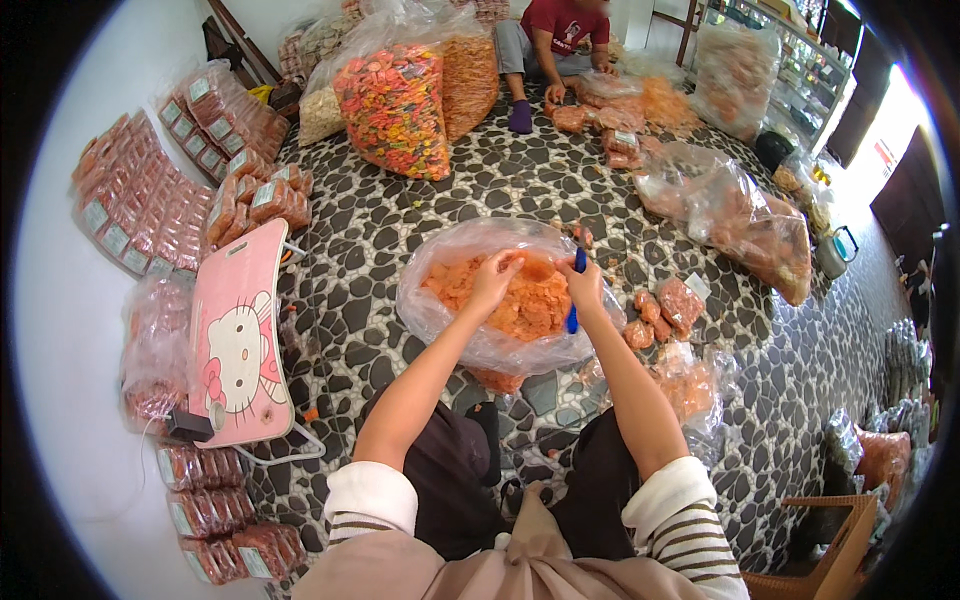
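Observation:
In front of me a large clear plastic bag (420,310) lies open on the floor, full of orange chips (500,310). My left hand (492,277) is over the left part of the chips, its fingertips pinched at the edge of a darker orange bundle (540,270); what exactly they grip is too small to make out. My right hand (586,286) closes round a narrow blue object (572,320) whose ends stick out above and below the fist. Its kind cannot be told. The right fingers are close to the bundle's other side.
Small filled packets (680,304) lie right of the bag. A pink folding table (240,340) leans at the left beside stacked packets (140,205). Big sacks of coloured chips (395,110) stand behind. Another person (560,45) sits at the far side among orange packets.

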Motion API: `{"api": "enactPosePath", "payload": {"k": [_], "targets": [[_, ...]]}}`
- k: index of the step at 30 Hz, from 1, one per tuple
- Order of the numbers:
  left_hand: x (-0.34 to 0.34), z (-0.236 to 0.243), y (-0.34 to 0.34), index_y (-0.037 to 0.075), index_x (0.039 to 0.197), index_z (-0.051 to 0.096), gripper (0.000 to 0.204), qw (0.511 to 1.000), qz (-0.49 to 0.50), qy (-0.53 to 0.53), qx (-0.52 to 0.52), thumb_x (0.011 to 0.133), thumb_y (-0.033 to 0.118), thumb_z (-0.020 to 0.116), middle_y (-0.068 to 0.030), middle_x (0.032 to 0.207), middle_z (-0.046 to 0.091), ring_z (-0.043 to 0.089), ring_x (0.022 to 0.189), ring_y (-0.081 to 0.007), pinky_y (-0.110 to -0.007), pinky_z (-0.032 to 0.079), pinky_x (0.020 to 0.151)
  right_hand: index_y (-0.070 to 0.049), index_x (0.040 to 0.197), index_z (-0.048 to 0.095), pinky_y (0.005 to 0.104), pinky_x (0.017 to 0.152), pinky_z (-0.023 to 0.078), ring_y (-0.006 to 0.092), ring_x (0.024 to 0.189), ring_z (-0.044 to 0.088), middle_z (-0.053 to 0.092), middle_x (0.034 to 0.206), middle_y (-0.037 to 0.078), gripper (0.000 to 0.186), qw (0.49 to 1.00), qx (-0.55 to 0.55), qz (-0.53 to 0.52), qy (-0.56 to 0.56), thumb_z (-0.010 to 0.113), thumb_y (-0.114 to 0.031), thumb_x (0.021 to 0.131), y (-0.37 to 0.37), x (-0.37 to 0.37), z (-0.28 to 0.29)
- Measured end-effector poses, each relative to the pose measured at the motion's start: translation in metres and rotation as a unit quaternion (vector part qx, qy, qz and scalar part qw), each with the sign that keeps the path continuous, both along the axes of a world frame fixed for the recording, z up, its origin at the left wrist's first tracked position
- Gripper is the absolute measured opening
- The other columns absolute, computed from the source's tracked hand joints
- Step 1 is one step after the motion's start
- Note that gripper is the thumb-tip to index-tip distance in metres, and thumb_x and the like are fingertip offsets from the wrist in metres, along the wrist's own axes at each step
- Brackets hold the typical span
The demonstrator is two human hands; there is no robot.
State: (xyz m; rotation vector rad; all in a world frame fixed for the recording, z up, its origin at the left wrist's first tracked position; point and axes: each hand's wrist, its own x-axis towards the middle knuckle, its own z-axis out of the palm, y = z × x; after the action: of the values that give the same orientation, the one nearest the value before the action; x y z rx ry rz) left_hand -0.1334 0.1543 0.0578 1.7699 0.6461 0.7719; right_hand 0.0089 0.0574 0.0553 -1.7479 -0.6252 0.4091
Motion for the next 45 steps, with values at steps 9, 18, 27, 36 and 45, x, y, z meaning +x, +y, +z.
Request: {"api": "enactPosePath", "payload": {"k": [9, 18, 27, 36, 45], "targets": [[-0.003, 0.000, -0.005, 0.001, 0.081, 0.062, 0.009, 0.990, 0.096, -0.073, -0.068, 0.074, 0.006, 0.064, -0.0067, 0.081, 0.063, 0.058, 0.076, -0.0122, -0.024, 0.045, 0.067, -0.004, 0.073, 0.059, 0.0216, 0.040, 0.033, 0.0076, 0.046, 0.044, 0.050, 0.058, -0.001, 0.014, 0.989, 0.024, 0.042, 0.138, 0.068, -0.015, 0.073, -0.001, -0.004, 0.010], [0.007, -0.001, -0.015, 0.001, 0.074, 0.056, 0.012, 0.985, 0.160, -0.041, 0.050, 0.071, 0.006, 0.066, -0.0082, 0.071, 0.062, 0.059, 0.065, -0.0158, -0.027, 0.046, 0.061, -0.001, 0.074, 0.061, 0.0346, 0.059, 0.044, 0.0239, 0.060, 0.058, 0.061, 0.066, 0.012, 0.019, 0.995, -0.033, -0.051, -0.078, 0.068, -0.018, 0.069, 0.003, -0.012, 0.010], [0.017, -0.001, -0.021, 0.002, 0.078, 0.057, 0.012, 0.984, 0.170, -0.045, -0.006, 0.072, 0.008, 0.066, -0.0070, 0.074, 0.062, 0.059, 0.069, -0.0147, -0.026, 0.046, 0.062, -0.002, 0.078, 0.061, 0.0310, 0.059, 0.043, 0.0193, 0.058, 0.055, 0.060, 0.065, 0.009, 0.020, 0.988, 0.000, 0.003, -0.157, 0.067, -0.019, 0.071, -0.002, -0.009, 0.013], [0.018, 0.007, -0.012, 0.001, 0.081, 0.058, 0.011, 0.973, 0.208, -0.104, 0.010, 0.072, 0.005, 0.064, -0.0079, 0.076, 0.063, 0.060, 0.071, -0.0145, -0.025, 0.046, 0.065, -0.001, 0.075, 0.060, 0.0273, 0.054, 0.044, 0.0139, 0.058, 0.057, 0.062, 0.064, 0.007, 0.011, 0.977, -0.036, 0.068, -0.200, 0.062, -0.011, 0.072, -0.010, 0.008, 0.004], [0.051, 0.007, -0.070, 0.003, 0.086, 0.058, 0.012, 0.993, -0.031, 0.004, 0.112, 0.075, 0.008, 0.062, -0.0077, 0.078, 0.062, 0.059, 0.070, -0.0155, -0.027, 0.046, 0.066, -0.004, 0.077, 0.060, 0.0333, 0.058, 0.046, 0.0215, 0.062, 0.060, 0.061, 0.066, 0.012, 0.016, 0.978, -0.122, -0.070, -0.153, 0.064, -0.016, 0.068, -0.134, 0.128, 0.008]]}}
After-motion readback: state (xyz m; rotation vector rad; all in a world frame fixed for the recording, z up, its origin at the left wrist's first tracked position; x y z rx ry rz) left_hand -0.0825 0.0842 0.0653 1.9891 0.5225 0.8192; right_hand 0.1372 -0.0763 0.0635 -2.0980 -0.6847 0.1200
